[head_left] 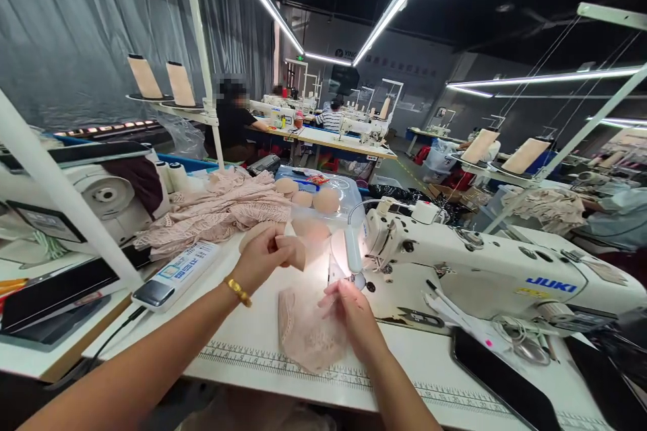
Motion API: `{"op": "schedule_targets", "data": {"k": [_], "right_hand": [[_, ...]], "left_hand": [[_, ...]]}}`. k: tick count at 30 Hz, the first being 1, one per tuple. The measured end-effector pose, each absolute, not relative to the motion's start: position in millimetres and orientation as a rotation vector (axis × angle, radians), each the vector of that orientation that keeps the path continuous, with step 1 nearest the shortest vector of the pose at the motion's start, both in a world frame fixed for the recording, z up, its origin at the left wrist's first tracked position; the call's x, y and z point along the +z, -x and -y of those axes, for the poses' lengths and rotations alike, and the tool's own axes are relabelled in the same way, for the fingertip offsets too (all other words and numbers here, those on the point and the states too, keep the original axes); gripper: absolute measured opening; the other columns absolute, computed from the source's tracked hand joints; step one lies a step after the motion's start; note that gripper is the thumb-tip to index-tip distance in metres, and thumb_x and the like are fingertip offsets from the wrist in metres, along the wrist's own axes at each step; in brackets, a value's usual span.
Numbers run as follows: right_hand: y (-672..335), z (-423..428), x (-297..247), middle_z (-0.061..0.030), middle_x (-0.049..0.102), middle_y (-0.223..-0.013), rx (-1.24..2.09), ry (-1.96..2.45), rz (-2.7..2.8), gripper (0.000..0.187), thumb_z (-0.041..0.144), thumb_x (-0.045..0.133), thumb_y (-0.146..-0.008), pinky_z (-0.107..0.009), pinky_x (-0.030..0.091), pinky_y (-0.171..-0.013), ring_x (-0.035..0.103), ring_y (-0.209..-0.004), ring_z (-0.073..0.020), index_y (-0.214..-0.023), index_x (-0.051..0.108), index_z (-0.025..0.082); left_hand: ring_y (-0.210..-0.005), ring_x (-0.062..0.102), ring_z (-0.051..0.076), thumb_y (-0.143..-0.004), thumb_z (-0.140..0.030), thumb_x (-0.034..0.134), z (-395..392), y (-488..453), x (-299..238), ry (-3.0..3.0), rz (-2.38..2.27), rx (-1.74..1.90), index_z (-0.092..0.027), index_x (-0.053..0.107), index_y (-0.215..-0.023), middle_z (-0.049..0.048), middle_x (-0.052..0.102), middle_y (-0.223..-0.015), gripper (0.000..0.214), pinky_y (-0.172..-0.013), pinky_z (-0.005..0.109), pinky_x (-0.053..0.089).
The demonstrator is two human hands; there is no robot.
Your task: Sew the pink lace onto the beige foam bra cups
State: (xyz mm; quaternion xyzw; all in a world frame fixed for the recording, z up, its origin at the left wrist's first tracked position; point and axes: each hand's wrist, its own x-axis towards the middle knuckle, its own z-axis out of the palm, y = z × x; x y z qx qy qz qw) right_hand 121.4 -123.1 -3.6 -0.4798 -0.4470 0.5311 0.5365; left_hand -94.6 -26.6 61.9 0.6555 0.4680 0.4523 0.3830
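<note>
My left hand point(265, 252), with a gold bracelet at the wrist, is closed on a beige foam bra cup point(298, 257) held above the white table. My right hand point(352, 310) is to the right and nearer to me, just in front of the sewing machine's lit needle area. Its thumb and fingers pinch the edge of a pale pink lace piece point(308, 343), which spreads over the table and reaches the printed ruler strip point(263, 357). The needle itself is hidden behind the small lamp point(352, 249) and my fingers.
The white sewing machine point(485, 269) fills the right side. Thread snips point(422, 316) and a black phone point(500, 377) lie before it. More foam cups point(326, 201) sit on a clear plastic box point(348, 192). Pink lace garments point(227, 205) and a white box point(176, 276) are at left.
</note>
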Motion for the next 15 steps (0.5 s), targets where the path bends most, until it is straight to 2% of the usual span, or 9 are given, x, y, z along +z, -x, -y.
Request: {"op": "schedule_targets", "data": {"k": [4,8,9,11,13,14,15], "right_hand": [[-123,131,-4,-0.0043,0.072,-0.076,1.201,1.119,1.172,0.064,0.079,0.038,-0.098,-0.033,0.048,-0.070,0.065,-0.068,-0.0210,-0.094,0.064,0.021],[-121,142,0,-0.0001,0.068,-0.073,1.021,1.218,1.354,0.043,0.063,0.061,-0.096,-0.029,0.046,-0.068,0.062,-0.069,-0.0188,-0.095,0.065,0.021],[-119,146,3,0.0006,0.067,-0.073,1.005,1.233,1.385,0.037,0.058,0.064,-0.096,-0.028,0.045,-0.066,0.062,-0.068,-0.0183,-0.094,0.065,0.021],[-116,155,12,0.0002,0.068,-0.075,0.941,1.254,1.518,0.026,0.046,0.061,-0.100,-0.028,0.046,-0.066,0.063,-0.069,-0.0181,-0.094,0.066,0.021],[-114,165,23,-0.0015,0.073,-0.084,0.800,1.217,1.756,0.019,0.034,0.054,-0.103,-0.028,0.048,-0.072,0.067,-0.076,-0.0187,-0.101,0.069,0.022],[-114,170,28,-0.0022,0.075,-0.089,0.706,1.168,1.877,0.018,0.030,0.052,-0.103,-0.029,0.048,-0.074,0.068,-0.080,-0.0190,-0.104,0.069,0.023],[-115,174,33,-0.0027,0.075,-0.092,0.603,1.113,1.970,0.018,0.027,0.052,-0.104,-0.029,0.049,-0.075,0.069,-0.082,-0.0193,-0.106,0.069,0.024]], "left_hand": [[-0.072,0.063,0.019,-0.075,-0.053,0.079,83,99,50,-1.404,-0.996,0.962,-0.018,0.055,-0.084,0.0012,0.064,-0.077,0.043,-0.061,0.029,0.055],[-0.074,0.061,0.020,-0.079,-0.056,0.072,109,98,48,-1.618,-1.075,0.723,-0.020,0.052,-0.081,-0.0005,0.059,-0.076,0.041,-0.068,0.035,0.055],[-0.080,0.062,0.023,-0.080,-0.056,0.070,111,98,53,-1.760,-1.082,0.641,-0.019,0.056,-0.085,0.0019,0.063,-0.083,0.040,-0.076,0.038,0.056],[-0.108,0.062,0.031,-0.080,-0.056,0.071,110,99,66,-2.044,-1.035,0.527,-0.018,0.064,-0.108,0.0111,0.068,-0.115,0.048,-0.098,0.048,0.051],[-0.135,0.049,0.038,-0.076,-0.055,0.077,107,98,80,-2.231,-0.904,0.493,-0.020,0.058,-0.134,0.0162,0.055,-0.147,0.071,-0.114,0.053,0.039],[-0.139,0.046,0.038,-0.073,-0.051,0.079,105,96,85,-2.273,-0.833,0.469,-0.021,0.055,-0.140,0.0154,0.053,-0.151,0.077,-0.115,0.051,0.038],[-0.134,0.051,0.037,-0.071,-0.047,0.081,103,95,88,-2.288,-0.767,0.404,-0.023,0.056,-0.138,0.0133,0.058,-0.145,0.076,-0.110,0.047,0.043]]}}
